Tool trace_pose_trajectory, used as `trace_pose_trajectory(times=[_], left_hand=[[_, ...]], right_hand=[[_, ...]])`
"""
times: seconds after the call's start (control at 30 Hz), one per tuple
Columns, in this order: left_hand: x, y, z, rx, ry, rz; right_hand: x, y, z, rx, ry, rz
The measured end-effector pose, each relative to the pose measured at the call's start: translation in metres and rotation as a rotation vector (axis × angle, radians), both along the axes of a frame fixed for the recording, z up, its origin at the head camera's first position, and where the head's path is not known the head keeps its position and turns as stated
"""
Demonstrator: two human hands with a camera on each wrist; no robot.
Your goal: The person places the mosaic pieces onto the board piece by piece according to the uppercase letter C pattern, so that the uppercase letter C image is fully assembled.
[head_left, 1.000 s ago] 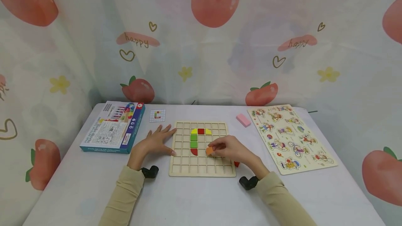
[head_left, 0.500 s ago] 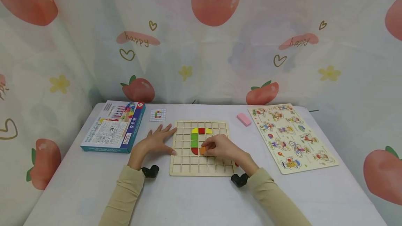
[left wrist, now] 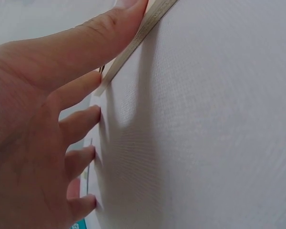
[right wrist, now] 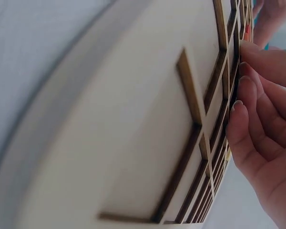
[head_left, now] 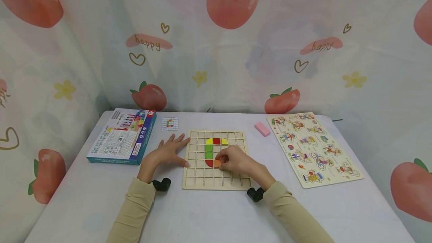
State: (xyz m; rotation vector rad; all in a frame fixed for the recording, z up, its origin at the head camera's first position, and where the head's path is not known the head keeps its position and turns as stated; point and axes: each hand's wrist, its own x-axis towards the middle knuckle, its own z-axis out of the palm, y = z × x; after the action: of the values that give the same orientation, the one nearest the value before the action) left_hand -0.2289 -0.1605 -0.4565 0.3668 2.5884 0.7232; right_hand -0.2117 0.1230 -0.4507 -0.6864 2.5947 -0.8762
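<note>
A wooden grid board [head_left: 199, 182] lies on the table, with coloured tiles set in a C shape. At its top are yellow tiles [head_left: 224, 141] on either side of a red square tile [head_left: 216, 141]; green squares [head_left: 209, 148] run down the left to a rounded red tile [head_left: 209, 163]. Beside that rounded tile, the fingertips of my right hand [head_left: 236, 160] hold an orange tile [head_left: 216, 163], which looks flat in its cell. My left hand [head_left: 165, 153] has spread fingers, its thumb [left wrist: 109, 28] resting on the board's left edge.
A small pattern card [head_left: 170, 124] lies behind the left hand, beside a flat cardboard box [head_left: 118, 138]. To the right are a pink block [head_left: 262, 129] and a picture puzzle board [head_left: 310, 149]. A printed curtain hangs behind the table.
My right hand has moved left with the orange tile and lowered it, from tilted to flat, beside the rounded red tile. The left hand stays put. A red piece right of the board is now hidden.
</note>
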Motion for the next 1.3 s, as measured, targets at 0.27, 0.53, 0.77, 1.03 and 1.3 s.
trace_pose_trajectory(times=[0.27,0.53,0.77,1.03,1.3], left_hand=[[0.0,-0.001,-0.001,0.001,0.018,-0.008],[0.002,-0.001,0.001,0.002,0.01,-0.012],[0.002,-0.001,0.004,0.011,0.009,-0.008],[0.0,0.001,0.003,0.016,-0.004,0.002],[0.001,0.002,0.005,0.017,-0.003,0.01]], right_hand=[[0.004,0.007,0.004,-0.015,0.015,0.038],[0.009,0.035,0.008,-0.021,0.06,0.015],[0.016,0.062,0.007,-0.035,0.099,-0.004],[0.026,0.093,0.005,-0.022,0.132,-0.047],[0.029,0.114,0.0,0.012,0.121,-0.041]])
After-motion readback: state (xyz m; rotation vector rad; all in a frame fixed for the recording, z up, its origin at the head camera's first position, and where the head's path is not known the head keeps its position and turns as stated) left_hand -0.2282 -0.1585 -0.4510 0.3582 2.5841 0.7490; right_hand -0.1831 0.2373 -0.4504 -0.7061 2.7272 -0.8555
